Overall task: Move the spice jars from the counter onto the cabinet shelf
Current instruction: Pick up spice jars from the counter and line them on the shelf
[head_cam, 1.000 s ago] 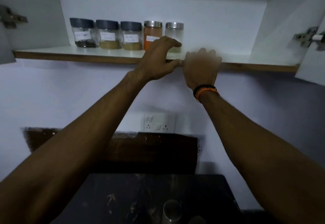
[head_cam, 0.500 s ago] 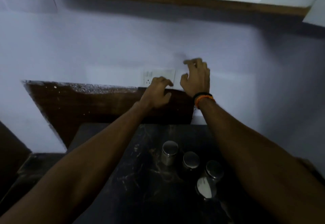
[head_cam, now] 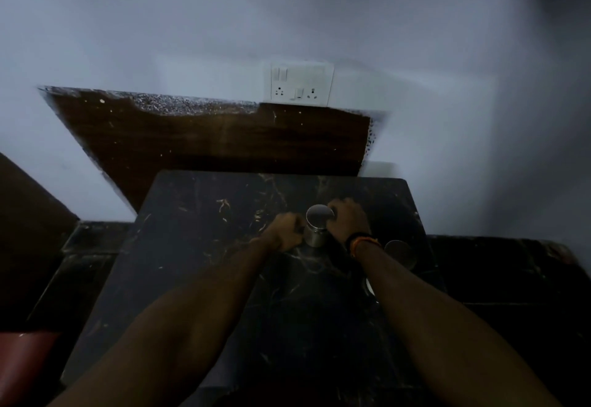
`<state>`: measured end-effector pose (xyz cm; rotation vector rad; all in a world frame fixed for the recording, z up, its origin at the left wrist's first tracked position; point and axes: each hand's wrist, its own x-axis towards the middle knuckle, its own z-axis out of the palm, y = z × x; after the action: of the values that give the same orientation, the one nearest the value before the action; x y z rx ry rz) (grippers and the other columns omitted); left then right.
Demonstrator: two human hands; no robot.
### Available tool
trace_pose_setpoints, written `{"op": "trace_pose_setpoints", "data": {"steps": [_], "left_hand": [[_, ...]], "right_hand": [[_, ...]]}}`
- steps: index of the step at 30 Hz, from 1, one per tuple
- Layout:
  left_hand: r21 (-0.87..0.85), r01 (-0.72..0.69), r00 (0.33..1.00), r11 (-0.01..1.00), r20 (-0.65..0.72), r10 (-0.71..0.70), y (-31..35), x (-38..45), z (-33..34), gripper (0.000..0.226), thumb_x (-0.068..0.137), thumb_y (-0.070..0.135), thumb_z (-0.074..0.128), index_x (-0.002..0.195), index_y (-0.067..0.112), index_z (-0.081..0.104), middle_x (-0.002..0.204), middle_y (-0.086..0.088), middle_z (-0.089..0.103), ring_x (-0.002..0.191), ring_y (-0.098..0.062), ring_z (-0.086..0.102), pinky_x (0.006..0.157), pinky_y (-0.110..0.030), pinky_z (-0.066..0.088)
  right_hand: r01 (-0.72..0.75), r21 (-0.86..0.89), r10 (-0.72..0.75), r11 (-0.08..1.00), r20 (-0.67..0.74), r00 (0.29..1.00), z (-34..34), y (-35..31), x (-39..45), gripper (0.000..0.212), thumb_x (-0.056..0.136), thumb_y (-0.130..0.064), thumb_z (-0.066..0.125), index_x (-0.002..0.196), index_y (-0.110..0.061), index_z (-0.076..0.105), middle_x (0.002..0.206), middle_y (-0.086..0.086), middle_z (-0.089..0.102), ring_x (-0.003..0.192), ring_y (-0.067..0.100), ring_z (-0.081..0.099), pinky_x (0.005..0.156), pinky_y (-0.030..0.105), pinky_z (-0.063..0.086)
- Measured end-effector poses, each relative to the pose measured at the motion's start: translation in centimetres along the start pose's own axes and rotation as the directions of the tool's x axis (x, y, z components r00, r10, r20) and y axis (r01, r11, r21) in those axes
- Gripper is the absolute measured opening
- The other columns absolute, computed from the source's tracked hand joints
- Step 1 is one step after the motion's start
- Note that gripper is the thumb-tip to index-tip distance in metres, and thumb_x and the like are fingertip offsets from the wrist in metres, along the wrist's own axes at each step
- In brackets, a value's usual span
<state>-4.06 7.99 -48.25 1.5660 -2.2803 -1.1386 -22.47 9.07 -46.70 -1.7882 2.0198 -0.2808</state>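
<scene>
A spice jar with a silver lid (head_cam: pixel 317 226) stands on the dark marble counter (head_cam: pixel 198 246). My left hand (head_cam: pixel 285 234) presses against its left side and my right hand (head_cam: pixel 347 221) wraps its right side, so both hands hold it. A second silver-lidded jar (head_cam: pixel 399 253) stands just right of my right wrist. The lid edge of another jar (head_cam: pixel 369 286) shows beside my right forearm, mostly hidden. The cabinet shelf is out of view.
A white socket and switch plate (head_cam: pixel 299 84) sits on the pale wall above a brown backsplash panel (head_cam: pixel 208 144). A lower dark ledge (head_cam: pixel 499 266) runs to the right of the counter, and a red object (head_cam: pixel 25 352) lies at the lower left.
The view has tipped down from the shelf to the counter. Both hands dropped from the shelf edge, past the socket, onto the jar on the counter.
</scene>
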Motion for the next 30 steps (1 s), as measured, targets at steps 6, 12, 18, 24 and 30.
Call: {"op": "trace_pose_setpoints", "data": {"steps": [6, 12, 18, 24, 30], "left_hand": [[-0.083, 0.087, 0.996, 0.993, 0.018, -0.086, -1.4, 0.3, 1.1, 0.013, 0.095, 0.011, 0.059, 0.106, 0.019, 0.059, 0.099, 0.003, 0.059, 0.092, -0.014, 0.060, 0.074, -0.024, 0.047], [-0.121, 0.133, 0.991, 0.984, 0.016, -0.132, -2.3, 0.6, 1.6, 0.014, 0.095, 0.014, 0.061, 0.108, 0.018, 0.058, 0.095, 0.006, 0.060, 0.093, -0.014, 0.061, 0.075, -0.022, 0.048], [-0.249, 0.222, 0.975, 0.943, 0.029, -0.222, -3.3, 0.2, 1.9, 0.016, 0.093, 0.010, 0.062, 0.107, 0.019, 0.061, 0.107, 0.000, 0.063, 0.099, -0.013, 0.062, 0.079, -0.022, 0.048], [-0.457, 0.292, 0.950, 0.840, 0.037, -0.310, -4.2, -0.5, 1.4, 0.018, 0.094, 0.004, 0.059, 0.100, 0.020, 0.063, 0.100, 0.006, 0.062, 0.093, -0.006, 0.060, 0.070, -0.016, 0.045], [-0.723, 0.306, 0.909, 0.620, 0.028, -0.416, -4.0, -0.4, 1.7, 0.015, 0.102, 0.010, 0.050, 0.111, 0.007, 0.061, 0.093, -0.004, 0.062, 0.078, -0.011, 0.059, 0.064, -0.021, 0.050]], "right_hand": [[-0.018, -0.008, 0.019, 1.000, 0.073, 0.997, 1.6, 0.1, 1.0, 0.059, 0.093, -0.030, 0.061, 0.147, -0.019, 0.041, 0.145, 0.014, 0.041, 0.131, 0.032, 0.044, 0.109, 0.046, 0.042], [-0.101, -0.018, 0.103, 0.995, 0.149, 0.983, 3.6, -1.1, 2.5, 0.093, 0.079, -0.043, 0.078, 0.154, -0.020, 0.027, 0.148, 0.017, 0.035, 0.135, 0.037, 0.038, 0.109, 0.050, 0.040], [-0.132, -0.042, 0.136, 0.990, 0.096, 0.986, 5.3, -1.5, 3.6, 0.088, 0.075, -0.046, 0.081, 0.146, -0.017, 0.037, 0.143, 0.018, 0.041, 0.131, 0.039, 0.044, 0.104, 0.052, 0.044], [-0.123, -0.025, 0.125, 0.992, 0.122, 0.985, 5.6, -0.9, 4.4, 0.079, 0.074, -0.044, 0.080, 0.138, -0.022, 0.040, 0.137, 0.019, 0.046, 0.124, 0.039, 0.050, 0.097, 0.051, 0.049], [-0.015, 0.069, 0.002, 0.997, 0.186, 0.983, 4.7, -0.6, 4.2, 0.077, 0.074, -0.036, 0.078, 0.140, -0.033, 0.038, 0.131, 0.009, 0.050, 0.119, 0.030, 0.054, 0.098, 0.048, 0.050]]}}
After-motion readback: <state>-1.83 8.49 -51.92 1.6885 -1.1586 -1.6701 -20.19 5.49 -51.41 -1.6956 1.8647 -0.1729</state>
